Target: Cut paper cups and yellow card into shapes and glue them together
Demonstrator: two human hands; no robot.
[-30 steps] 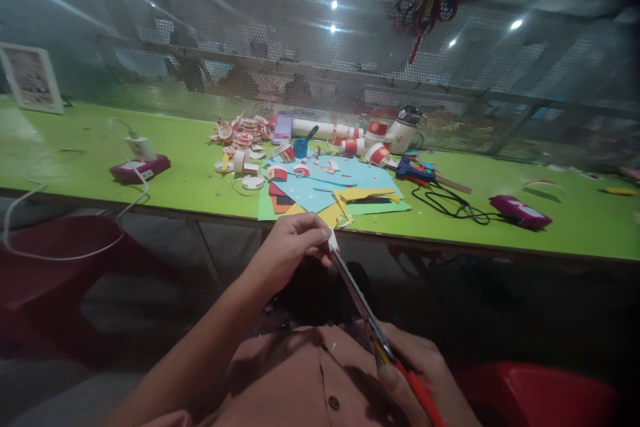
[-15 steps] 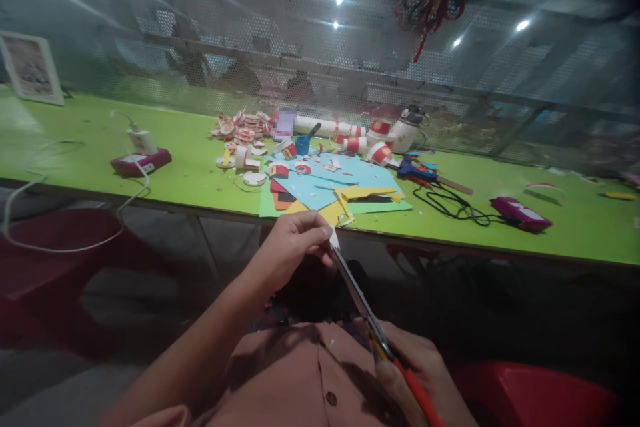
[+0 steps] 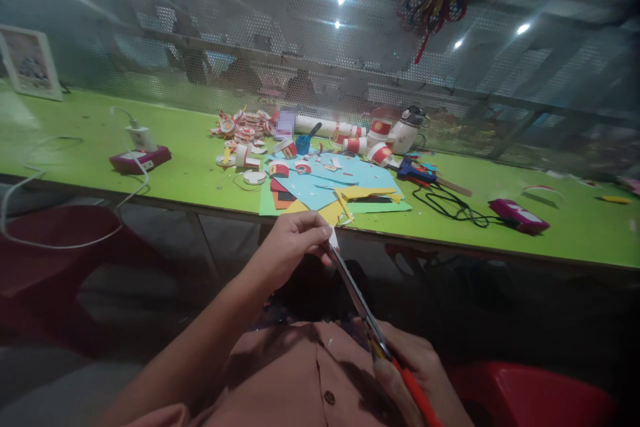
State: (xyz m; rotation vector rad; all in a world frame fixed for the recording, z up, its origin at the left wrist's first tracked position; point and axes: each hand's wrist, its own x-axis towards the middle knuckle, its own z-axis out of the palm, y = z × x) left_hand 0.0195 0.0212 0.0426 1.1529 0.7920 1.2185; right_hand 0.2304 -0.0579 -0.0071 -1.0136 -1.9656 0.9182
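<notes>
My left hand (image 3: pixel 303 240) pinches a small white piece of paper (image 3: pixel 334 240) between thumb and fingers, just off the table's near edge. Wrapped round the orange handles of a pair of scissors (image 3: pixel 356 297) is my right hand (image 3: pixel 413 363), low in front of my shirt. The long blades point up and away, and their tips meet the paper's lower edge by my left fingers. The blades look nearly closed. Part of the paper is hidden under my left thumb.
On the green table (image 3: pixel 195 177) lie blue paper sheets (image 3: pixel 320 193) with scraps and folded yellow paper (image 3: pixel 370 195). Behind stand paper cups (image 3: pixel 380 153) and a blue cup (image 3: pixel 303 144). A blue glue gun (image 3: pixel 416 172) with a black cord lies right. Red stools (image 3: pixel 530 393) flank me.
Hands, paper and scissors keep almost the same positions. The view has shifted very slightly.
</notes>
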